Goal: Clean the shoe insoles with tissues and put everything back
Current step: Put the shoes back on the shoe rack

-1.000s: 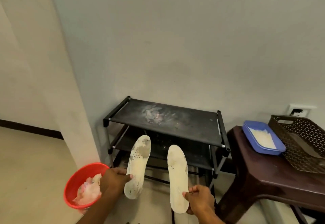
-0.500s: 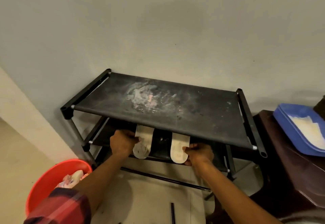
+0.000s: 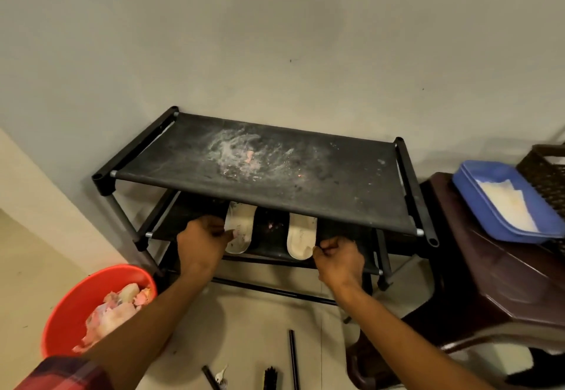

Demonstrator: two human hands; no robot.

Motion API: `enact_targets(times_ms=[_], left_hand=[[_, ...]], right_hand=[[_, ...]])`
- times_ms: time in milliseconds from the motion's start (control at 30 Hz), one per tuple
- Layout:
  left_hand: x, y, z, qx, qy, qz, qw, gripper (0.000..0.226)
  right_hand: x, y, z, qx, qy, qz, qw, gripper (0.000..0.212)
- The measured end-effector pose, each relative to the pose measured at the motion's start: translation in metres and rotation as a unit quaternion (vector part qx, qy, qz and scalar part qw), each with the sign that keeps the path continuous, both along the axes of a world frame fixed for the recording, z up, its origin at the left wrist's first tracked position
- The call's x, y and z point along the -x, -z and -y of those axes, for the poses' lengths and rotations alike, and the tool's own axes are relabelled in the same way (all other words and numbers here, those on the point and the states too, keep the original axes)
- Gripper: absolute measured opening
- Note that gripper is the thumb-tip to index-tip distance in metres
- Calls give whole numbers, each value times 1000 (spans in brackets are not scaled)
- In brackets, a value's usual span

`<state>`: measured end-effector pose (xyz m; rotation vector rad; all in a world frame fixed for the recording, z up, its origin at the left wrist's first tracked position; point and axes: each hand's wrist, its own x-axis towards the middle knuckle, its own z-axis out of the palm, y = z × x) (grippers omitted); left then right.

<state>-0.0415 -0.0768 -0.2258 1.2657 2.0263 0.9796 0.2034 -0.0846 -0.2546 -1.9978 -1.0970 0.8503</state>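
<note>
Two whitish, stained insoles lie side by side on the middle shelf of the black shoe rack (image 3: 409, 181), their toes hidden under the top shelf. My left hand (image 3: 201, 244) grips the left edge of the left insole (image 3: 241, 226). My right hand (image 3: 339, 256) is curled at the heel of the right insole (image 3: 301, 236), with thumb and forefinger pinching its right edge. Clean white tissues (image 3: 504, 203) lie in a blue tray (image 3: 467, 175) on the right.
A red tub (image 3: 67, 310) of used pinkish tissues stands on the floor at the left. On the right, a dark brown table (image 3: 489, 273) carries the tray and a woven basket (image 3: 547, 169). A brush (image 3: 270, 377) and black rods (image 3: 293, 359) lie on the floor. The top shelf is dusty.
Both insoles went from being held upright in front of the rack to lying on its middle shelf. They now sit a little farther apart. My view has moved closer.
</note>
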Motion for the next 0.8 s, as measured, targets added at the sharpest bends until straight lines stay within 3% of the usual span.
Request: enact_targets(times_ms=[133,300,467,600,800], left_hand=[[-19,-43,48,-17,43,15,999,27],[-63,-137,81,-86,80,46,992,25],[-142,-203,113,-132,167,48,976,14],[-225,-224,140,-133,249,58,958,14],[-326,-214,159,-125,304,84,941,15]], right_hand=[[-6,-46,42,-23,-26,3,999,14],[-38,-159,86,-119,-16,-21,993,7],[-110,-244,152,-172,27,22,985,16],[-187,-276,206,-194,110,74,972,16],[-273,-281,252,-180,158,77,968,13]])
